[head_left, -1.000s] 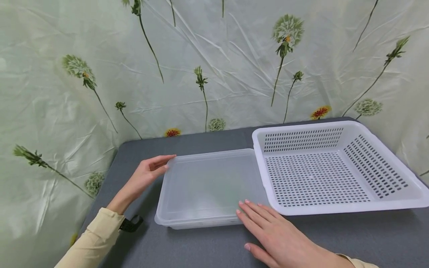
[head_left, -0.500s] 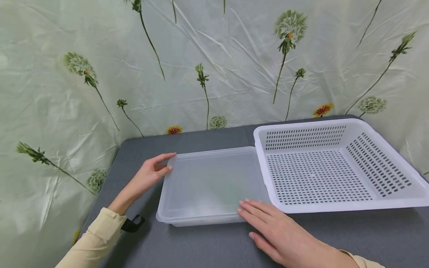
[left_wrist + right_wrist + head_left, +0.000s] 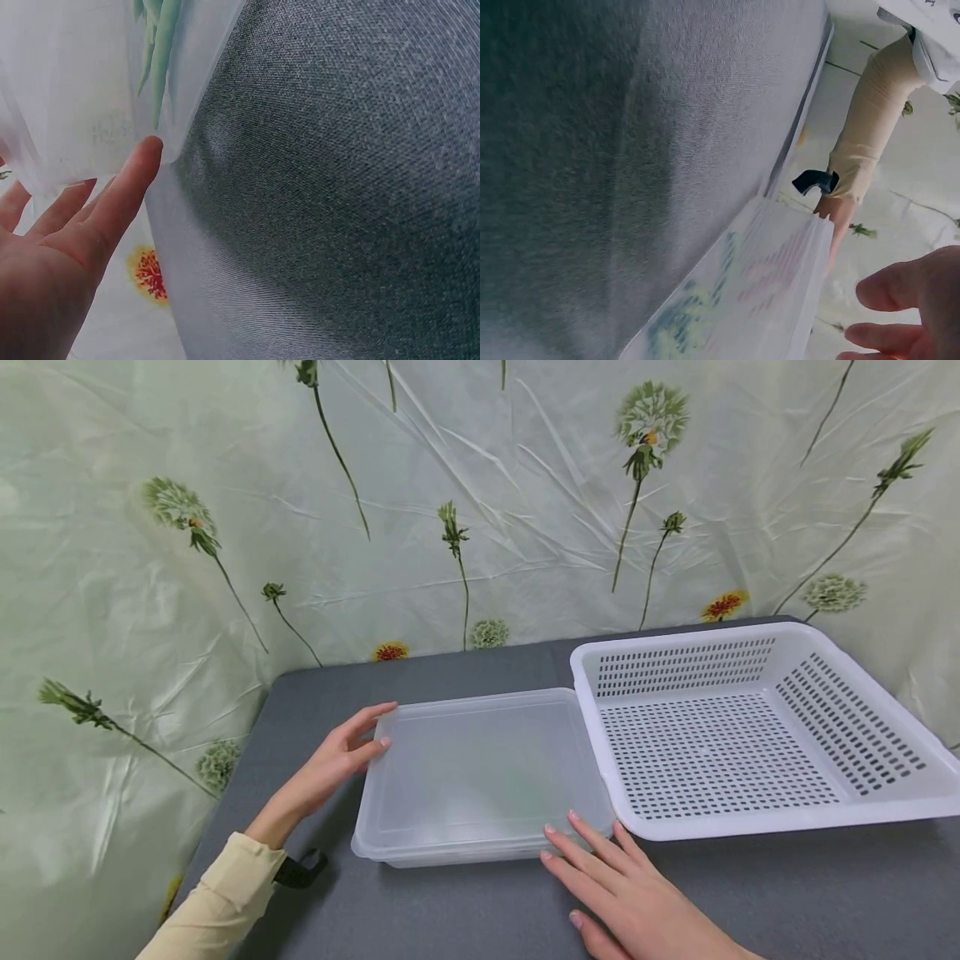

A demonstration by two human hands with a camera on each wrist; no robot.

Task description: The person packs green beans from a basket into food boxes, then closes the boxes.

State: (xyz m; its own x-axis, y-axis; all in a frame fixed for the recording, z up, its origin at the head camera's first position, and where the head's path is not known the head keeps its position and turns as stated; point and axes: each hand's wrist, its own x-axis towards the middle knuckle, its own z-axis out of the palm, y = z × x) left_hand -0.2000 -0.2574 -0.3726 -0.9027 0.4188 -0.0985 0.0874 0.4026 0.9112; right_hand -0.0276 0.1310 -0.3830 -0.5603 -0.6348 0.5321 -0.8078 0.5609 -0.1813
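A translucent plastic container with a lid [image 3: 480, 768] sits left of the white basket. Through its wall, long green pods [image 3: 161, 60] show in the left wrist view, and blurred green and reddish shapes in the right wrist view. My left hand [image 3: 330, 768] is at the container's far left corner, index finger and thumb at the lid's edge. At the near right corner, my right hand [image 3: 630, 893] has its fingers spread over the lid's front edge; whether they touch it I cannot tell. Neither hand grips anything.
A white perforated basket [image 3: 750, 827] stands on the right, its left rim against the container's right side. Grey cloth [image 3: 450, 914] covers the table. Behind hangs a pale curtain [image 3: 525, 527] printed with flowers. A black strap [image 3: 302, 868] hangs at the left wrist.
My right hand has drawn slightly back toward me and its fingers have spread apart. The left thumb has shifted a little along the lid's edge. Container and basket stay in place.
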